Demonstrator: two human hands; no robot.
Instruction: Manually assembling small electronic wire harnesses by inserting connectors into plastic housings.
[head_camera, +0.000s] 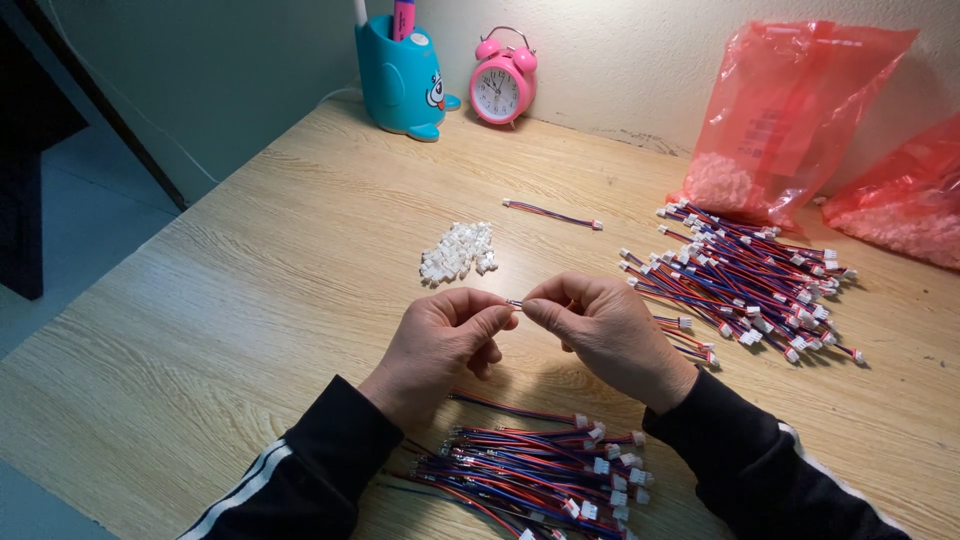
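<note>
A: Looking down from the head camera, what do the two hands do?

B: The left hand (440, 335) and the right hand (600, 330) meet above the wooden desk (250, 290). Both are pinched narrow, thumb against forefinger, on a very small part (513, 303) between the fingertips. It looks like a wire end or a connector, but it is too small to tell which.

A: Where are the other pieces?

B: A bundle of red and blue wires (540, 470) lies near the body, just under the wrists. A second, bigger heap of wires (745, 275) lies to the right. A little pile of white connectors (458, 250) lies ahead of the hands, and one single wire (552, 213) lies beyond it. Two red plastic bags (790, 110) lean at the wall, and a blue pen holder (400, 75) and a pink alarm clock (502, 88) stand at the back.

A: How should one do this step well?

B: I think the fingertips should grip close to the joining point, keep both pieces in one straight line, and push gently, not bending the thin wire.
</note>
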